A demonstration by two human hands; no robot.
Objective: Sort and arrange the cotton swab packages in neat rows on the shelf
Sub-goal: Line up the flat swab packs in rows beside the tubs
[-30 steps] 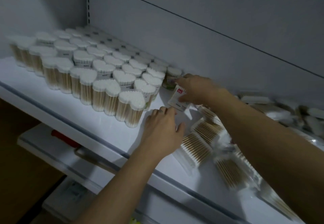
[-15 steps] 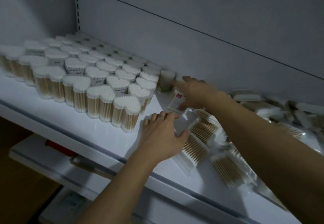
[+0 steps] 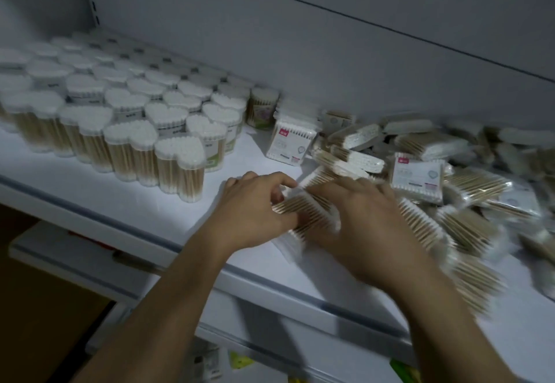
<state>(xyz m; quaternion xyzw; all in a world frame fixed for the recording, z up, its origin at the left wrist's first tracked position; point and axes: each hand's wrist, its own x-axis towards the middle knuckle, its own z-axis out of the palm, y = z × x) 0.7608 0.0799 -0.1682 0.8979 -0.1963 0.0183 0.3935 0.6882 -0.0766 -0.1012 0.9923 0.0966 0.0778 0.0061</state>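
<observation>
Though partly sorted, looks far from finished: shows heart-shaped tubs [image 3: 120, 130] standing in tidy rows at the left of the shelf [image 3: 90, 178], with loose packets [image 3: 456, 178] heaped on the right. Between them, near the front edge, finds the left hand [image 3: 255, 211] pinching one swab packet [image 3: 303, 208], the right hand [image 3: 360, 220] blurred over it, grip impossible to tell. Offers bare room only beside the tubs and along the lip.

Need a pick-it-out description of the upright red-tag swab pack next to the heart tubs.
On the white shelf, follow the block of heart-shaped tubs to its right end. Just beyond stands the red-tag pack, at the left edge of the loose heap. It alone stands upright on the shelf; the other red-tag pack lies tilted on the heap.
</observation>
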